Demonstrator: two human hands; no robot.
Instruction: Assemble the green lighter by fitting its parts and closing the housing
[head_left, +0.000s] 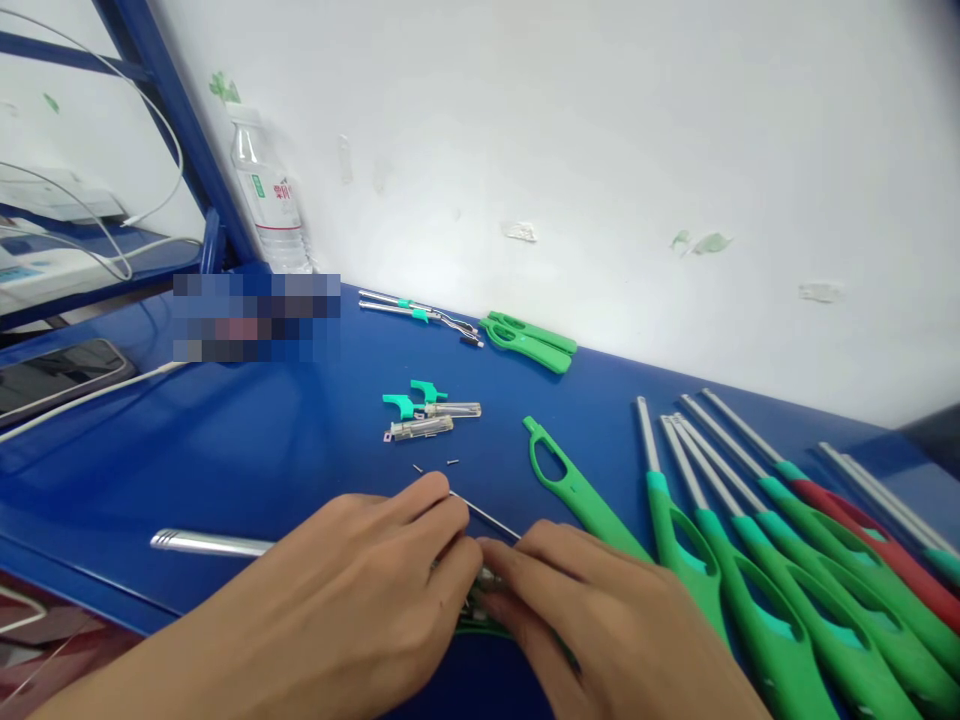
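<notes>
Left hand (pixel 375 560) and right hand (pixel 592 600) pinch shut together on a half-built lighter (pixel 480 605) and its thin wire (pixel 487 517) over the tabletop (pixel 247 450); seating that wire likely needs fine fingertip control.

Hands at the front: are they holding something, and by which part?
Both the left hand and right hand pinch a small lighter part between fingertips; a thin wire pokes out. Exact grip hidden.
</notes>
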